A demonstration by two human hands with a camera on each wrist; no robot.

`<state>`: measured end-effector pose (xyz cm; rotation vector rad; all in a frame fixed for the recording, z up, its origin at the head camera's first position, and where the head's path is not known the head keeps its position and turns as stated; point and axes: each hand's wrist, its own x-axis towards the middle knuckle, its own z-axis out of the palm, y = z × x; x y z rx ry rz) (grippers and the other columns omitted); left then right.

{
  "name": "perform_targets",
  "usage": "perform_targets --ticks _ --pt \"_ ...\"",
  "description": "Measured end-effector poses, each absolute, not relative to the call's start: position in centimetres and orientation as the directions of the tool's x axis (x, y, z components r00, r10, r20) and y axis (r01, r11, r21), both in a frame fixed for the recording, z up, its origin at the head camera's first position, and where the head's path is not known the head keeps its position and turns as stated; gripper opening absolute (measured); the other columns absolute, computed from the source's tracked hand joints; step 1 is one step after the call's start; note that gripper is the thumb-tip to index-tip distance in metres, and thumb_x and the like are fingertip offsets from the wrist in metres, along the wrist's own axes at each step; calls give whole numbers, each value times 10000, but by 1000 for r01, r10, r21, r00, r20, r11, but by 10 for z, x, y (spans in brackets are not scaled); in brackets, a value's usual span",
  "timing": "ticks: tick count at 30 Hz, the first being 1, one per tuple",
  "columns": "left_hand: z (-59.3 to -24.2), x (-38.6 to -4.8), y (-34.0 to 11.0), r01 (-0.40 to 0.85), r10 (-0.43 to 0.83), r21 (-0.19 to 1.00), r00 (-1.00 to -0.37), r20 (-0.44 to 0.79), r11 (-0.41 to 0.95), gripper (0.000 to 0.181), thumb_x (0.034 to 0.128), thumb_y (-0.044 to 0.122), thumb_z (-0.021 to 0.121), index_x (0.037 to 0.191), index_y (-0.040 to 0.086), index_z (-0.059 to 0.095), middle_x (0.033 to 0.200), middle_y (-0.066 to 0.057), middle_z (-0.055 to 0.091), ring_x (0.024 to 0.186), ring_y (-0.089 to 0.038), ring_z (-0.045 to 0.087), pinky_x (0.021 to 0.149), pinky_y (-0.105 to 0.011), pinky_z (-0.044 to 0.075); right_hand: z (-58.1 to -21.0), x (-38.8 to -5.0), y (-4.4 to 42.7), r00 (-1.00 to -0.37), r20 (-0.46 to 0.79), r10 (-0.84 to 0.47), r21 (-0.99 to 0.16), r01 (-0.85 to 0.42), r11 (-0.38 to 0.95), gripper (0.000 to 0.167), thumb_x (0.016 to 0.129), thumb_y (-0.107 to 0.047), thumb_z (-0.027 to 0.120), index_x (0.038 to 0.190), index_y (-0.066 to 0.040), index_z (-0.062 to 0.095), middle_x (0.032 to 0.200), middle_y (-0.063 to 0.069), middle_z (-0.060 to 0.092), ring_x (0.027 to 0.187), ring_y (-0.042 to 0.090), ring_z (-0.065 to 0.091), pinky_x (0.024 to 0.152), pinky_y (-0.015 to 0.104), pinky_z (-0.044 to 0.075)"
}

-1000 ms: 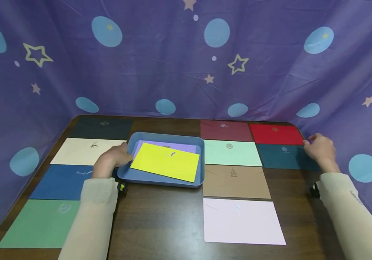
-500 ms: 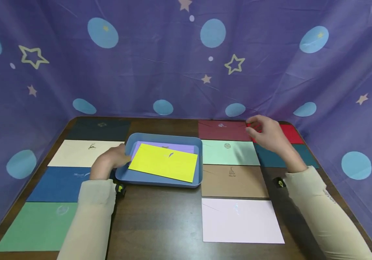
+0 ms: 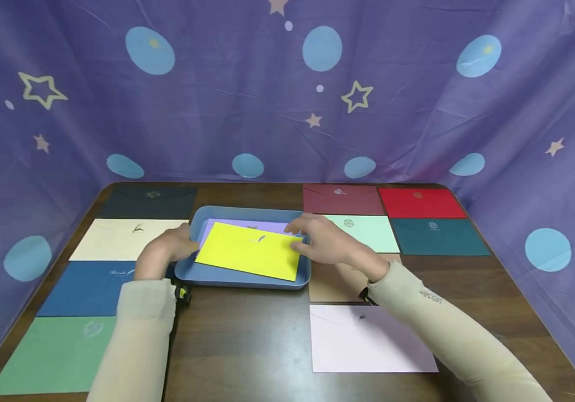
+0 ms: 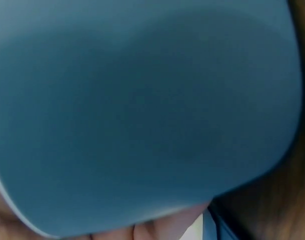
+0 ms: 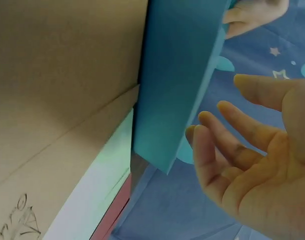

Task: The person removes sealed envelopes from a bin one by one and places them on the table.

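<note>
A blue tray stands mid-table with a yellow envelope overlapping a purple envelope inside. My left hand grips the tray's left side; in the left wrist view the tray wall covers most of the fingers. Over the tray's right edge hovers my right hand, fingers loosely bent and spread with nothing between them. In the right wrist view this hand is apart from the tray. Under the right arm lie mint, tan and pale pink envelopes.
Dark green, cream, blue and green envelopes line the left side. Maroon, red and teal ones lie at the back right. A purple patterned curtain hangs around the table.
My right hand has swept left, from beside the teal envelope, past the red one, to the tray's right edge. The left hand stays on the tray. The view has shifted slightly.
</note>
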<state>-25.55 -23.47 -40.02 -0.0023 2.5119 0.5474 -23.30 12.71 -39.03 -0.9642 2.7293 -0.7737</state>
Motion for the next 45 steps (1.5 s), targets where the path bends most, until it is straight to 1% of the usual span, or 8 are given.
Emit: perform_targets --ticks 3,10,18,22,30,38,42,45 --pt "-399 -255 -236 -112 117 379 -840 -530 919 733 1074 259 454 1555 -216 169 1436 -404 424 1132 -441 519 907 -530 480 -394 -235 119 -770 -16 -637 -484 -552 679 397 1015 -157 703 1378 2 672 1340 122 679 1204 287 623 1043 414 504" --pt "-400 -256 -237 -121 111 377 -835 -540 918 747 1078 258 446 1566 -215 136 1474 -414 389 1146 -444 512 914 -532 479 -403 -240 110 -773 -112 -624 -380 -547 746 463 1003 -203 722 1415 -7 646 1196 128 656 1003 233 541 900 382 495" --pt "-402 -256 -234 -134 103 383 -837 -538 914 748 1075 260 462 1570 -206 150 1467 -419 407 1142 -446 526 912 -529 495 -410 -242 100 -819 -123 -561 -334 -498 800 428 1002 -229 731 1378 -30 683 1216 113 684 1029 241 553 907 394 515" --pt "-400 -256 -233 -124 110 384 -838 -534 915 741 1072 259 459 1561 -211 162 1394 -398 455 1104 -429 544 881 -497 502 -411 -245 98 -818 -126 -561 -359 -489 795 404 1008 -229 723 1361 -33 698 1161 102 694 1032 238 552 885 391 512" --pt "-400 -257 -232 -134 100 375 -835 -542 917 713 1065 254 447 1550 -204 195 1175 -292 527 988 -367 569 766 -396 486 -412 -253 101 -781 -131 -610 -496 -481 723 371 1020 -205 683 1333 -6 698 1240 134 724 1152 263 640 1008 399 522" --pt "-400 -256 -233 -136 105 385 -833 -543 913 709 1069 263 450 1542 -204 204 1174 -302 529 1000 -382 561 793 -426 489 -405 -260 110 -801 -142 -582 -633 -378 675 355 1023 -202 687 1337 -36 695 1181 95 749 1060 213 686 883 333 548" --pt "-400 -256 -233 -142 99 382 -832 -546 913 718 1067 268 452 1544 -205 201 1184 -305 527 1014 -387 557 799 -436 489 -399 -261 113 -809 -149 -568 -641 -359 679 347 1022 -198 692 1340 -60 709 1177 73 760 1027 200 703 837 319 562" --pt "-399 -256 -232 -151 89 379 -833 -547 913 708 1064 263 453 1537 -206 214 1083 -265 526 929 -353 558 760 -409 487 -394 -261 114 -818 -150 -555 -635 -350 689 342 1024 -201 690 1344 -82 717 1166 50 759 1010 195 697 834 321 561"
